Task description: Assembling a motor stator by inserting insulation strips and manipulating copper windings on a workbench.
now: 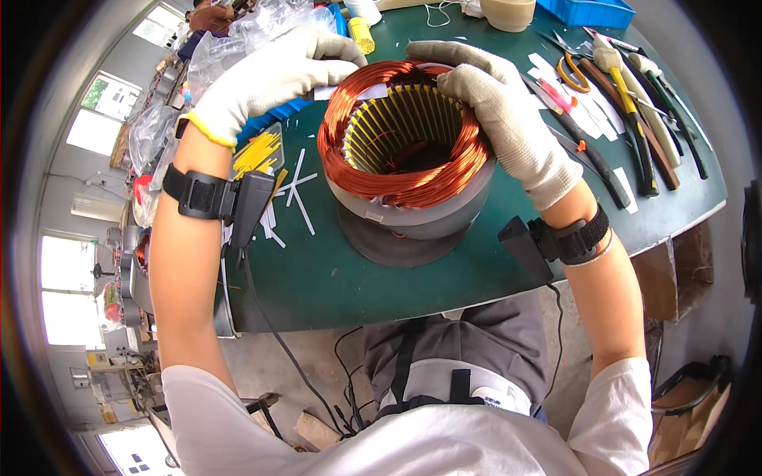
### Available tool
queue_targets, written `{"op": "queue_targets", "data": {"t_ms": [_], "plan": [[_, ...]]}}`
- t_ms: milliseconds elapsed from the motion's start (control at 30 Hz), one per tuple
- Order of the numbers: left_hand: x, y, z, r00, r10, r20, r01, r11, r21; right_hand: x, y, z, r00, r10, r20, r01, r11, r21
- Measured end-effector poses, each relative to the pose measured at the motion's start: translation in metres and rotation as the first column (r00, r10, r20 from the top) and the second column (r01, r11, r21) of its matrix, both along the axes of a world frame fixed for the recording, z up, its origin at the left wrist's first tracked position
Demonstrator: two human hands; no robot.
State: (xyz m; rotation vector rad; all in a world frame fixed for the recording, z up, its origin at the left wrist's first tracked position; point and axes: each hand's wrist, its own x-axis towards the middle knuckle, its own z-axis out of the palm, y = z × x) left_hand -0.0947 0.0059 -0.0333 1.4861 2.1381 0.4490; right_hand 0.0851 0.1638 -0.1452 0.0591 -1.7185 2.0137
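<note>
A motor stator stands upright on the green table, its ring of copper winding circling a bore lined with yellow slot strips. My left hand, in a white knit glove, is beside the winding's far left edge, thumb and fingers apart. A white paper strip lies across the copper near its thumb. My right hand, gloved too, grips the winding's far right part, with the thumb toward the bore and the fingers over the far side; some fingertips are hidden.
Loose white strips and a tray of yellow strips lie left of the stator. Hammers, scissors and a ring of yellow tape are at right. Clear plastic bags and a blue bin stand farther back.
</note>
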Motion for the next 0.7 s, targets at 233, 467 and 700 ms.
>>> {"op": "queue_targets", "data": {"t_ms": [233,467,700], "plan": [[0.004,-0.018,-0.033,0.99,0.139,-0.031,-0.129,0.966,0.224,-0.001,-0.003,0.0,1.0,-0.026,-0.001,0.026,1.0,-0.003],[0.004,-0.008,-0.028,0.985,0.125,0.118,-0.151,0.957,0.249,0.0,0.0,0.0,1.0,0.008,-0.018,-0.009,0.998,-0.065],[0.017,-0.009,-0.028,0.986,0.133,-0.102,-0.091,0.937,0.336,-0.003,-0.002,-0.001,1.0,-0.018,-0.023,0.018,1.0,-0.013]]}}
